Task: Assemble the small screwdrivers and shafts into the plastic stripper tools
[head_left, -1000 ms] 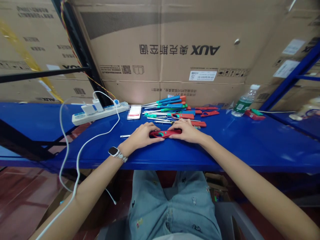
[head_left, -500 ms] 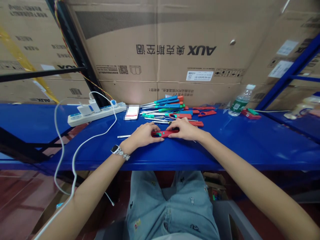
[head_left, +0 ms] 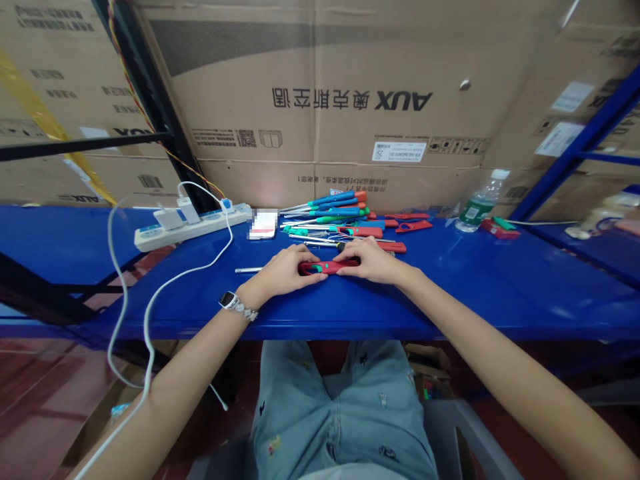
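A red long-neck lighter (head_left: 331, 267) with green parts lies level just above or on the blue table, and both my hands are on it. My left hand (head_left: 287, 270) has its thumb and fingers closed round the left part of the handle. From beyond that hand a thin metal tube (head_left: 249, 270) sticks out to the left, apparently the lighter's neck. My right hand (head_left: 369, 261) pinches the handle's right end between thumb and fingers. Behind the hands lies a pile of similar lighters (head_left: 340, 212) with blue, green and red handles. The palms hide part of the held handle.
A white power strip (head_left: 195, 229) with plugs and a trailing white cable (head_left: 149, 320) is on the left. Near it lies a white card-like item (head_left: 265, 224). Red casing pieces (head_left: 414, 227) and a water bottle (head_left: 479, 203) stand right of the pile. Cardboard boxes (head_left: 350, 60) close off the back.
The red lighter and both hands have shifted very slightly; a little more of the handle's left part shows. My grip with both hands stays the same.
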The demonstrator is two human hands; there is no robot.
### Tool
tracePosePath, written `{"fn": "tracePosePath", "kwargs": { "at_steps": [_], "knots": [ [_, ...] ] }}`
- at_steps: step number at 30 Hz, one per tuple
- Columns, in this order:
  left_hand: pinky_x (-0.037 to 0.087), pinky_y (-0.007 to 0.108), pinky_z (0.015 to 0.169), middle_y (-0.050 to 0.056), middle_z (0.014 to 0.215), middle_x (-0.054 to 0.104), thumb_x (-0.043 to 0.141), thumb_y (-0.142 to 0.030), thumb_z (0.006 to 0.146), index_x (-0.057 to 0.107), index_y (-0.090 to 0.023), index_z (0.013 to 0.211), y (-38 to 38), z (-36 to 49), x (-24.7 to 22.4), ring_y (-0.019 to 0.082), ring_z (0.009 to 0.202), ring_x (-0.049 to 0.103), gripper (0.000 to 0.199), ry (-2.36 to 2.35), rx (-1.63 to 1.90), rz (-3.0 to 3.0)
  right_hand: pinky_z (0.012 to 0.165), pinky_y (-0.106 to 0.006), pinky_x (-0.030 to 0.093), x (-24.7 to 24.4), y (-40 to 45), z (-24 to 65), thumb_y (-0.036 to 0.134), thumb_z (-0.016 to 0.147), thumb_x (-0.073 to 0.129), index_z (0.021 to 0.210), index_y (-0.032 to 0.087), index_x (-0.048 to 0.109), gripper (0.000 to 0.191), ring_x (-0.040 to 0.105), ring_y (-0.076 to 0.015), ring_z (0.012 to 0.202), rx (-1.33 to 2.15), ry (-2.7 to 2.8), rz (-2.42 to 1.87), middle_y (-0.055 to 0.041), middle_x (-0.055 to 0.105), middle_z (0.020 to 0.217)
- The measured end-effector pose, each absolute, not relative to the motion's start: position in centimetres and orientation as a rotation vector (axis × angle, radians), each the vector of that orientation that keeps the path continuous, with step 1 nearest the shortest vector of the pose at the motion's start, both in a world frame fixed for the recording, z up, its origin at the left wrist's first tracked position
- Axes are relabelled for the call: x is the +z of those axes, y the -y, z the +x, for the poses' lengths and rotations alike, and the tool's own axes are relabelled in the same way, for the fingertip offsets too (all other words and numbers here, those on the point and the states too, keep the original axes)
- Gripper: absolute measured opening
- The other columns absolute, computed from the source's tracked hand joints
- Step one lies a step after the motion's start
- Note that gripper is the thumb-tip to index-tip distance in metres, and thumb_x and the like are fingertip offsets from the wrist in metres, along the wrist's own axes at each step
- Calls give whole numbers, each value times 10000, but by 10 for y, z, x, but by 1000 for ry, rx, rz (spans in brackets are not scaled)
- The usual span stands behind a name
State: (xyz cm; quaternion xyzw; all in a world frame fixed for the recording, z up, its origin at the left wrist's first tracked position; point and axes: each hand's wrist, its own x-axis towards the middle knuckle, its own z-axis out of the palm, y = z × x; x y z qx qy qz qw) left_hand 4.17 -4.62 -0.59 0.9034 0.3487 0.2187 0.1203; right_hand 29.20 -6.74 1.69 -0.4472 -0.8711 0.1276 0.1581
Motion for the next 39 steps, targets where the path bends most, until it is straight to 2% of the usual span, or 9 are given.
{"fn": "tracePosePath", "kwargs": {
  "at_steps": [14,18,21,25,30,35,39],
  "knots": [
    [515,439,909,102,1109,660,635,-562,945,752,-220,1193,45,42,-5,277,995,634,438,-1033,541,2701,978,-456,338,17,67,296,384,938,718,1079,232,783,217,643,-278,1067,290,2525,-1272,-65,766,1059],
    [522,443,910,105,1094,657,701,-544,906,733,-203,1225,45,42,-11,279,986,644,468,-1065,607,2641,976,-436,364,18,68,295,369,937,717,1115,227,776,235,658,-271,1064,285,2537,-1272,-67,764,1074],
    [536,416,866,87,1033,684,797,-518,832,744,-198,1126,45,43,-14,262,938,657,437,-1123,702,2530,962,-414,391,21,69,293,342,927,728,1117,217,773,232,671,-262,1047,293,2548,-1275,-71,767,1088],
    [528,404,818,68,983,706,831,-521,793,766,-223,971,46,44,-13,258,904,656,353,-1185,714,2499,933,-390,430,23,69,291,318,920,733,1086,196,774,210,686,-243,985,295,2565,-1288,-79,766,1081],
    [519,394,800,69,1021,698,830,-525,792,780,-241,1018,50,45,-9,267,919,662,367,-1250,681,2472,809,-327,457,28,64,286,273,889,733,1045,168,770,191,685,-243,942,256,2630,-1325,-94,759,1043],
    [500,383,784,82,1010,689,796,-528,832,782,-235,1112,54,44,-8,278,934,652,406,-1247,654,2536,631,-289,388,42,62,273,256,872,707,907,152,752,119,649,-210,760,249,2778,-1453,-76,746,867],
    [489,373,772,79,1000,699,775,-536,851,778,-241,1145,55,44,-8,280,936,645,417,-1237,636,2584,598,-290,369,51,66,266,227,870,684,875,163,746,89,629,-195,705,233,2823,-1544,-69,745,841]
  ]
}}
